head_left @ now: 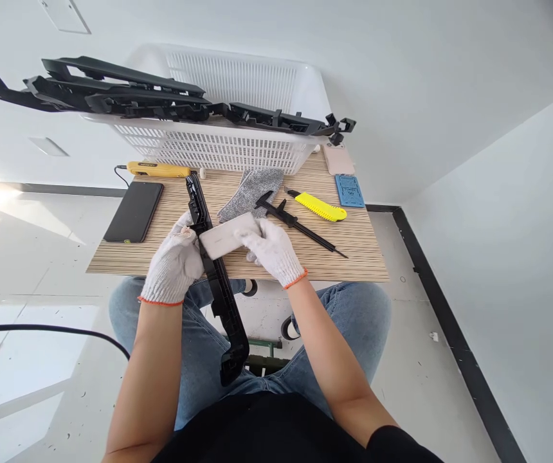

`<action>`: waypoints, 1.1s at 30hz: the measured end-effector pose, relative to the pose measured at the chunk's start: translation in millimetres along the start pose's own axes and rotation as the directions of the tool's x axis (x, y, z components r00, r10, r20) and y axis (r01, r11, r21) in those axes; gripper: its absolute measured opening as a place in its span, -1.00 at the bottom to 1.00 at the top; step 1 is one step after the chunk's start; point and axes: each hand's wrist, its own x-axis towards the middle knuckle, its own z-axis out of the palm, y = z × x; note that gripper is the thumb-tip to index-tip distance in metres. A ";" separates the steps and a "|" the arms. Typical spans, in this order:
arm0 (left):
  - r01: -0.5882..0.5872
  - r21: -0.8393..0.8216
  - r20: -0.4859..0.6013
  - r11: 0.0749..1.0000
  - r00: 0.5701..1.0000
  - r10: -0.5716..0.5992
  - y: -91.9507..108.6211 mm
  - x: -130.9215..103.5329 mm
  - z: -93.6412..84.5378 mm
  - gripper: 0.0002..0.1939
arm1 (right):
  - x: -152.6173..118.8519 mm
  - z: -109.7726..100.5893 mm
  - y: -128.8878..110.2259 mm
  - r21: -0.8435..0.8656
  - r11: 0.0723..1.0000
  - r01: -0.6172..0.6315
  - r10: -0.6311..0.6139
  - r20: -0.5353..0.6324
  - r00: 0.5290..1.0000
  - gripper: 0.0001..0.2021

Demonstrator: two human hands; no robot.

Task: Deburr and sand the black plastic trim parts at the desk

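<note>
My left hand (173, 262), in a white knit glove with an orange cuff, is closed around a long black plastic trim piece (219, 292). The piece slants from the table's middle down over my lap, its wider curved end lowest. My right hand (271, 247), gloved the same way, grips a flat pale rectangular block (226, 236) with rounded corners. This block's left end lies across the trim piece, close beside my left fingers; whether the two touch is unclear. Just beyond my right hand lie a black caliper (296, 223) and a grey speckled cloth (252, 191).
A white plastic basket (218, 149) at the back carries several black trim pieces (126, 96) that jut out on both sides. On the wooden table (358, 257) lie a yellow utility knife (319, 206), a yellow corded tool (158, 169), a black phone (134, 212) and a blue card-like piece (349, 191).
</note>
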 end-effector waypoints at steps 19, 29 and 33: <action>0.007 -0.030 0.049 1.000 0.999 -0.005 -1.2 4.3 -11.3 -0.62 | -2.6 1.4 28.2 0.086 0.956 0.280 -0.249 -0.263 0.932 -0.52; -0.022 -0.013 0.027 1.000 0.999 0.022 -4.3 6.2 -3.5 -0.69 | -14.8 31.7 20.3 -0.567 0.781 0.260 -0.264 0.078 0.961 0.51; 0.014 -0.003 -0.018 1.000 1.000 -0.014 -6.9 6.2 -2.2 -0.72 | -8.3 44.0 13.6 -0.560 0.814 0.156 -0.242 -0.082 0.967 0.35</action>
